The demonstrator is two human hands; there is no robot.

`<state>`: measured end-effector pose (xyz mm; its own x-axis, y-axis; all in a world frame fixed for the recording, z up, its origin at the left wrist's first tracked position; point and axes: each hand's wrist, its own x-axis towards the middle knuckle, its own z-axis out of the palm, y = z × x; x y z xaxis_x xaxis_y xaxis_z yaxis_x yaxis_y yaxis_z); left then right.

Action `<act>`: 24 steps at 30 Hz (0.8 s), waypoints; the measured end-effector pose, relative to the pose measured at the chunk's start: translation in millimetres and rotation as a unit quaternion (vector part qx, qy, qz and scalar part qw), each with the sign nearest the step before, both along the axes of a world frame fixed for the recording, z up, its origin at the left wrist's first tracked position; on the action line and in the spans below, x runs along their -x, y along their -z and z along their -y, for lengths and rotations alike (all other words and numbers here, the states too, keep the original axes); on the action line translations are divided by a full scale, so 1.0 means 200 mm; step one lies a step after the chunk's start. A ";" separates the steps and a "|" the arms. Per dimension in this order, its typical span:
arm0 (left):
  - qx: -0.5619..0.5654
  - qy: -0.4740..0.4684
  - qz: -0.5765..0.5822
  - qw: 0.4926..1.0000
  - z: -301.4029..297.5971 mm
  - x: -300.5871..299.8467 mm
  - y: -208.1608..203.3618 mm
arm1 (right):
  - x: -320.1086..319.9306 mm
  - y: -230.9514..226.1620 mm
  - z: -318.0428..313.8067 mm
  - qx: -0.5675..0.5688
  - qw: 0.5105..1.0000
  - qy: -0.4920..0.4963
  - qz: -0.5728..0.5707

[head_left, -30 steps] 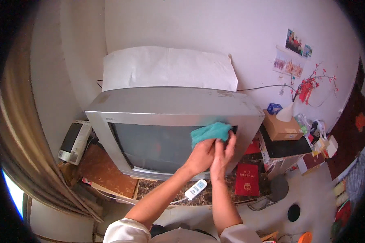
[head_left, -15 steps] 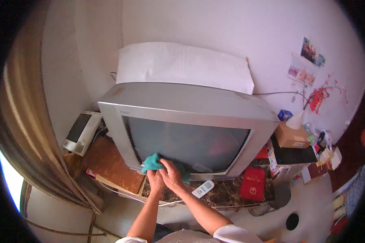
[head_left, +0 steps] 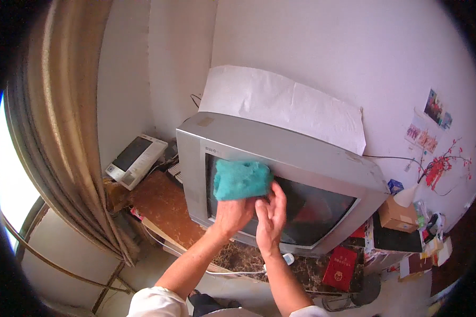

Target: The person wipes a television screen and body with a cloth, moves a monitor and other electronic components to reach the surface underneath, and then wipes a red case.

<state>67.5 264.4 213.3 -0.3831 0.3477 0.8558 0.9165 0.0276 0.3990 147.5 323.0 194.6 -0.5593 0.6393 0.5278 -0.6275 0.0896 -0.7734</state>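
A folded green cloth (head_left: 242,179) is held up in front of the upper left part of the grey television (head_left: 301,156), hiding a piece of its dark screen (head_left: 317,206). Underneath it, my left hand (head_left: 232,215) grips the cloth, and the cloth covers most of those fingers. My right hand (head_left: 271,215) has curled fingers at the cloth's lower right edge, with the thumb nearer my left hand. Whether the cloth presses on the glass, I cannot tell.
A white remote control (head_left: 287,259) lies partly behind my right forearm on the dark marbled stand (head_left: 301,272). Near it is a red booklet (head_left: 339,268). A white device (head_left: 136,161) stands left, beside the brown curtain (head_left: 71,132). On the right sits a cardboard tissue box (head_left: 398,214).
Both hands have carried the cloth from the screen's lower left edge up toward its upper left. The cloth now looks folded into a pad. The view has swung left.
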 end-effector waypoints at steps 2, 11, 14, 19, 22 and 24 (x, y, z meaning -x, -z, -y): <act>-0.050 0.002 -0.025 0.998 0.02 0.05 -0.08 | 0.07 -0.05 -0.03 -0.036 0.999 -0.022 0.013; -0.190 0.134 0.584 0.778 0.33 0.32 0.44 | 0.32 0.35 0.04 0.002 0.963 -0.164 0.214; -0.330 0.395 0.699 0.496 0.54 0.24 0.44 | 0.27 0.59 0.02 -0.036 0.953 -0.080 0.291; -0.355 0.459 0.706 0.405 0.70 0.18 0.54 | 0.25 0.78 0.15 0.170 0.845 -0.323 0.391; -0.292 0.429 0.731 0.444 0.83 0.14 0.58 | 0.22 0.61 0.29 0.346 0.782 -0.429 0.290; -0.264 0.352 0.710 0.550 0.90 0.15 0.65 | 0.22 0.57 0.30 0.211 0.834 -0.419 0.291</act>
